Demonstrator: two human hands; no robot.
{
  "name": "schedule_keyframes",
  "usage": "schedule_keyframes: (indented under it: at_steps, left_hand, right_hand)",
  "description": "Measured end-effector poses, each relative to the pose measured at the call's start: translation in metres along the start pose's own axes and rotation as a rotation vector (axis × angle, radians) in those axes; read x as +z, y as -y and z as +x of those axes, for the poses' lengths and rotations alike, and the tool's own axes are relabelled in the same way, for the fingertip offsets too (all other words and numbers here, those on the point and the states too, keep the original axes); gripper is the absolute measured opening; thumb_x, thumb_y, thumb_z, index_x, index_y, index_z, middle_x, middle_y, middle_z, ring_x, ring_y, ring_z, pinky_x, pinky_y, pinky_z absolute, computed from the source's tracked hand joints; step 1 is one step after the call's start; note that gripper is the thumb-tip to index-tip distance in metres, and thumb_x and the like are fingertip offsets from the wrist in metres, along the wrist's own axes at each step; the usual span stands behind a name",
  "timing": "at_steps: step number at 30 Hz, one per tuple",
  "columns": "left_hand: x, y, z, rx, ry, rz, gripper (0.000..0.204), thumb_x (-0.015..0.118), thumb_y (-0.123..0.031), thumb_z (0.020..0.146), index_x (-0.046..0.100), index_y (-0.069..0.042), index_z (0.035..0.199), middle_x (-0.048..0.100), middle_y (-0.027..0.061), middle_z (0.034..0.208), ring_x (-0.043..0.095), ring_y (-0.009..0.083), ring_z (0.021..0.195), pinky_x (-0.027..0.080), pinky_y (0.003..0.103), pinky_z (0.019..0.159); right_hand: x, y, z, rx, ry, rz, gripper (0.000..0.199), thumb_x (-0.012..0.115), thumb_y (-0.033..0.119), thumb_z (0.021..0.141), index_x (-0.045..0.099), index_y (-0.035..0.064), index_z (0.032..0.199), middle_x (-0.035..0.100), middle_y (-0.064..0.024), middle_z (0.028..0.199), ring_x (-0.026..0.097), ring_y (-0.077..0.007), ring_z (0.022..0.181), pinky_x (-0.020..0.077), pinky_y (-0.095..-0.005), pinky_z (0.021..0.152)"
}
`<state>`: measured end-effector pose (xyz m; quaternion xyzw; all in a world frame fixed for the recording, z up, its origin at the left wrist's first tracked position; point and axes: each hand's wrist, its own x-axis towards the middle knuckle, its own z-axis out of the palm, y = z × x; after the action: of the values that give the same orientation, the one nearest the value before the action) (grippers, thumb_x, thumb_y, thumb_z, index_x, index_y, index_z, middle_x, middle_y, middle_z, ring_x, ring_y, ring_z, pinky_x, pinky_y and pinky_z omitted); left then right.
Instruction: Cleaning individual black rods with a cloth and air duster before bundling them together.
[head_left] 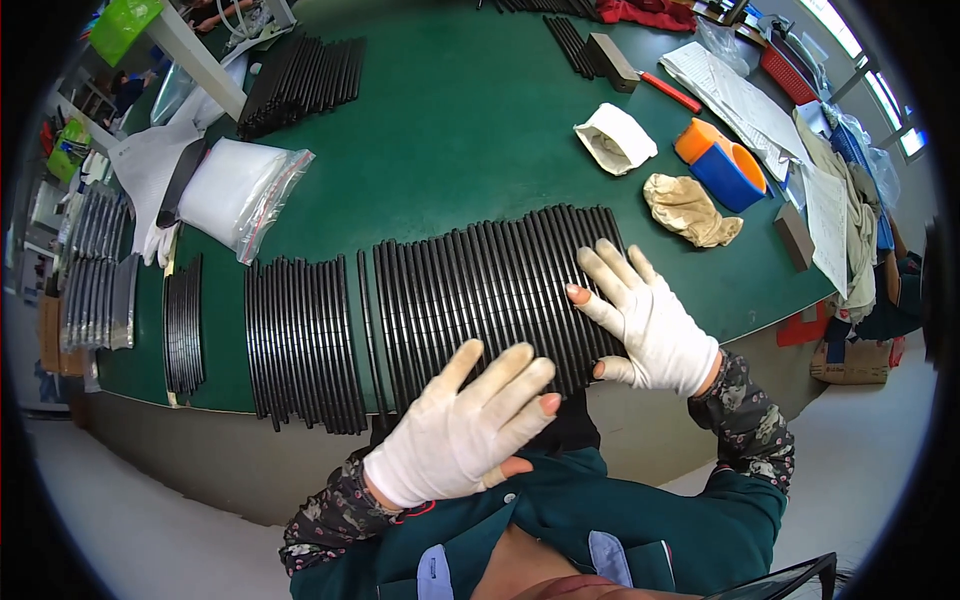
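Rows of thin black plastic strips [490, 290] lie side by side on the green table [460, 130], and we have both gloved hands over the nearest batch. Our right hand [650, 320], in a white cotton glove with cut-off fingertips, lies flat with fingers spread on the batch's right end. Our left hand [465, 425], gloved alike, hovers open and spread at the batch's near edge, gripping nothing. Another batch of black strips [300, 340] lies just left.
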<state>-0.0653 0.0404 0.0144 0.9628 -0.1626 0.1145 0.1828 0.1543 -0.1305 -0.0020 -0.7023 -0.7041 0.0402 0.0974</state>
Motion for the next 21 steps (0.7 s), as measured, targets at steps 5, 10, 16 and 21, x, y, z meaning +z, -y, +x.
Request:
schedule_keyframes:
  at_steps: [5, 10, 16, 21]
  left_hand:
    - [0.018, -0.011, 0.031, -0.048, 0.146, -0.095, 0.085, 0.077, -0.046, 0.062, 0.047, -0.011, 0.134, 0.042, 0.0113, 0.141, 0.038, 0.0295, 0.133, 0.033, 0.055, 0.105]
    - [0.027, -0.011, 0.04, -0.073, 0.221, -0.024, 0.082, 0.076, -0.047, 0.063, 0.05, -0.012, 0.132, 0.042, 0.0092, 0.142, 0.036, 0.0272, 0.135, 0.031, 0.054, 0.107]
    - [0.029, -0.013, 0.046, -0.067, 0.24, -0.026, 0.079, 0.076, -0.047, 0.065, 0.052, -0.011, 0.131, 0.041, 0.0085, 0.142, 0.035, 0.0261, 0.136, 0.029, 0.053, 0.108]
    - [0.03, -0.012, 0.048, -0.062, 0.228, -0.046, 0.08, 0.077, -0.047, 0.064, 0.052, -0.01, 0.131, 0.041, 0.0091, 0.142, 0.034, 0.0268, 0.136, 0.028, 0.053, 0.11]
  right_hand:
    - [0.001, -0.009, -0.012, 0.036, 0.012, 0.005, 0.08, 0.044, 0.067, 0.085, 0.03, 0.0171, 0.146, 0.032, -0.0231, 0.146, 0.03, -0.0448, 0.136, 0.025, -0.0602, 0.108]
    - [0.002, -0.014, -0.02, 0.068, 0.004, 0.026, 0.079, 0.041, 0.067, 0.087, 0.029, 0.0178, 0.147, 0.031, -0.0231, 0.147, 0.029, -0.045, 0.136, 0.0253, -0.0602, 0.108]
    - [0.003, -0.016, -0.022, 0.064, -0.01, 0.028, 0.08, 0.04, 0.068, 0.086, 0.03, 0.0166, 0.146, 0.031, -0.0237, 0.147, 0.029, -0.0454, 0.136, 0.0251, -0.0602, 0.108]
    - [-0.004, -0.016, -0.009, -0.073, -0.011, 0.145, 0.084, 0.037, 0.071, 0.085, 0.033, 0.0113, 0.144, 0.035, -0.0243, 0.145, 0.032, -0.0449, 0.135, 0.0243, -0.0604, 0.108]
